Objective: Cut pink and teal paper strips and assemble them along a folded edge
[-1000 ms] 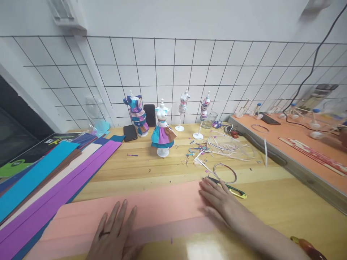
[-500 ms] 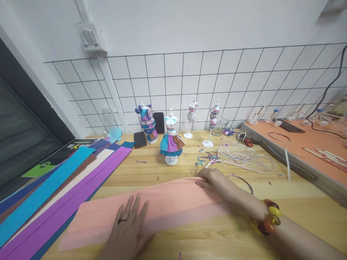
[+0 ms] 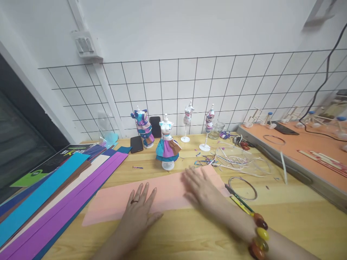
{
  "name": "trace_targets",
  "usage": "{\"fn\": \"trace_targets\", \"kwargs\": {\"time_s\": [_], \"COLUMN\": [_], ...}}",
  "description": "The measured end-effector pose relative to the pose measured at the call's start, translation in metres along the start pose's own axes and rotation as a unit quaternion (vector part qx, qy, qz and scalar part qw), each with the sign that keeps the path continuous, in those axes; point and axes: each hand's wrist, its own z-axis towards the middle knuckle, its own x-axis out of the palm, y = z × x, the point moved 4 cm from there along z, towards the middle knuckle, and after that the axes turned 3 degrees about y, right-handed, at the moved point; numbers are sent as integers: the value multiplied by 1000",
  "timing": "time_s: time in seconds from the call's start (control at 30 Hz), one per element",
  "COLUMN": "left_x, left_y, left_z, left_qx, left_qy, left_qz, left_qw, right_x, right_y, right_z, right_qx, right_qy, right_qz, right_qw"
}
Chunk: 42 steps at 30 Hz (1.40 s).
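Craft workshop, dressed mini mannequins [image 3: 167,148], coloured paper strips [image 3: 65,202], scraps [image 3: 207,160]

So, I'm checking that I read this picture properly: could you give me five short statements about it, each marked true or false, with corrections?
1. The left hand rests on the pink sheet. True.
2. Beads circle the left arm. False: the bracelet is on the right arm.
3. The mannequin in the multicoloured skirt stands upright. True.
4. Nothing purple lies left of the pink sheet. False: purple strips lie there.
5. The right hand is blurred, over the pink sheet. True.
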Motion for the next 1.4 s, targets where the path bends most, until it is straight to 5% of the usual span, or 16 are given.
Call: {"fn": "trace_targets", "kwargs": {"time_s": [0.1,0.2,0.47,0.93,1.17,1.4], "left_x": [3,4,4,5,9,0], "left_y": [1,2,18,91,105,91], "left_z": [1,-1,-26,-86,-92,-84], "left_qx": [9,-10,-89,-249,-219,-67], "left_qy": [-20,-26,-13,-28,-100,-201], "left_qz": [9,18,6,25,33,91], "left_qw": [1000,999,996,968,970,973], "right_x": [9,10,24,40,12,1], "right_y": [28,26,-17,-22,-4,16], "right_z": [-7,-11,-27,-28,-23,-23], "right_qx": [-61,-37,15,9,-54,-155], "right_qy": [89,127,76,45,-18,-49], "right_qz": [67,96,56,28,-5,-92], "right_qw": [992,987,995,999,998,982]}}
